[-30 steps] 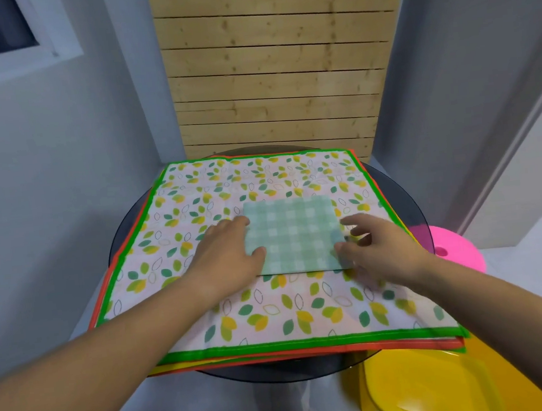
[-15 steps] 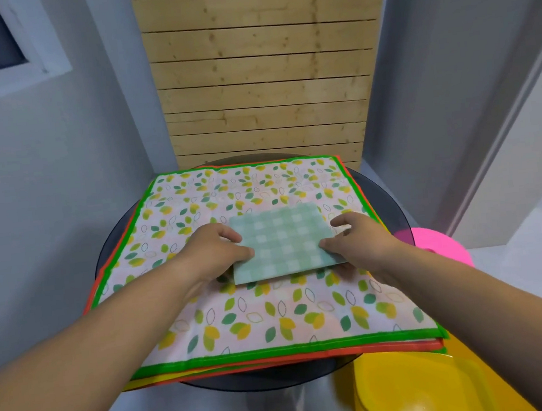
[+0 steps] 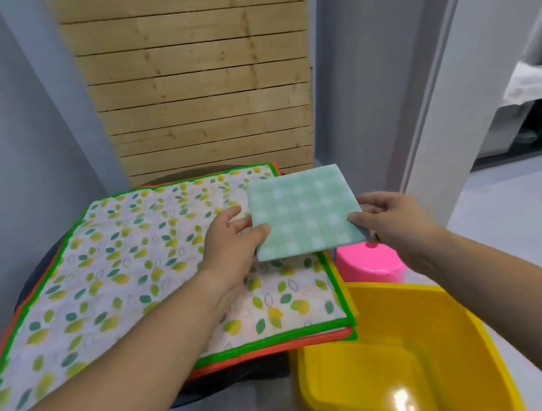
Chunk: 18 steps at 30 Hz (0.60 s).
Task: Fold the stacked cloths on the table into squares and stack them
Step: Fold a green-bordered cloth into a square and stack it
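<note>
Holding the folded green checked cloth (image 3: pixel 305 213) mid-frame: left hand (image 3: pixel 230 242) and right hand (image 3: pixel 393 220) fingers clamped on its side edges (above the leafy cloth stack (image 3: pixel 137 277)), yellow bin (image 3: pixel 406 354) lower right.

A round dark table (image 3: pixel 243 378) carries a flat stack of unfolded cloths (image 3: pixel 122 286): a leaf-printed, green-bordered one on top, orange-edged ones beneath.

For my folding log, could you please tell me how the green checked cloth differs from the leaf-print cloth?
The green checked cloth is a small folded square; the leaf-print cloth lies spread out, much larger. The checked cloth is held up by the left hand and right hand; the leaf-print cloth lies flat atop the stack. Both are patterned.
</note>
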{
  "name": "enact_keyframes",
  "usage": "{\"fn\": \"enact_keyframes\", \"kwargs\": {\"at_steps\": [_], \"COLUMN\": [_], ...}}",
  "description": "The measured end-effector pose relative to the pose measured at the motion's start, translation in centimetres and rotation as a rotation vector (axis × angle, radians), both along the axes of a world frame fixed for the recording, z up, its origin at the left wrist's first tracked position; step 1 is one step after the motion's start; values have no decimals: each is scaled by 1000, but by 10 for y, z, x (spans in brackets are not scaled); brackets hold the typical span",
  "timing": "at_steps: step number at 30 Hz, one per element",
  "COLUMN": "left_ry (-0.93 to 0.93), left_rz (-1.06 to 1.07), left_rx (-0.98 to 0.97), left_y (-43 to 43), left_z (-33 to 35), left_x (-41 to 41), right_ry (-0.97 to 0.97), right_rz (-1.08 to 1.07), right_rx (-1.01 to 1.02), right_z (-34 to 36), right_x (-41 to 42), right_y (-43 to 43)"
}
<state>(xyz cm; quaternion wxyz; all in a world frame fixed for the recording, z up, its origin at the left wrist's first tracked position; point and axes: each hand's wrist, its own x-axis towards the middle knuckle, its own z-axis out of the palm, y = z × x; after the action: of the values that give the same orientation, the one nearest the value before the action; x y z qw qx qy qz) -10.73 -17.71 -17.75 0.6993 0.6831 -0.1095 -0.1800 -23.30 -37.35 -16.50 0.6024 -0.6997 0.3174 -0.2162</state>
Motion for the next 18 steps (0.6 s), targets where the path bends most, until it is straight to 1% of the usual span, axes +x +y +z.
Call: {"fn": "enact_keyframes", "kwargs": {"at_steps": [3, 5, 7, 10, 15, 18], "left_ry": [21, -28, -91, -122, -55, -22], "left_rz": [-39, -69, -71, -78, -41, -8], "left_rx": [-100, -118, -102, -59, -5, 57], "left_y": [-50, -84, -111, -157, -215, -235], "left_z": [-9, -18, -31, -63, -121, -158], "left_x": [-37, -63, -82, -109, -131, -132], "right_ry": [-6, -10, 1, 20, 75, 95], "right_rz": [-89, -126, -159, -211, -301, -308], "right_rx": [42, 68, 60, 66, 95, 134], "right_z": [-8, -13, -21, -45, -104, -145], "right_x": [-34, -55, -72, -94, -102, -90], "right_y": [-41, -66, -85, -118, -167, -186]}}
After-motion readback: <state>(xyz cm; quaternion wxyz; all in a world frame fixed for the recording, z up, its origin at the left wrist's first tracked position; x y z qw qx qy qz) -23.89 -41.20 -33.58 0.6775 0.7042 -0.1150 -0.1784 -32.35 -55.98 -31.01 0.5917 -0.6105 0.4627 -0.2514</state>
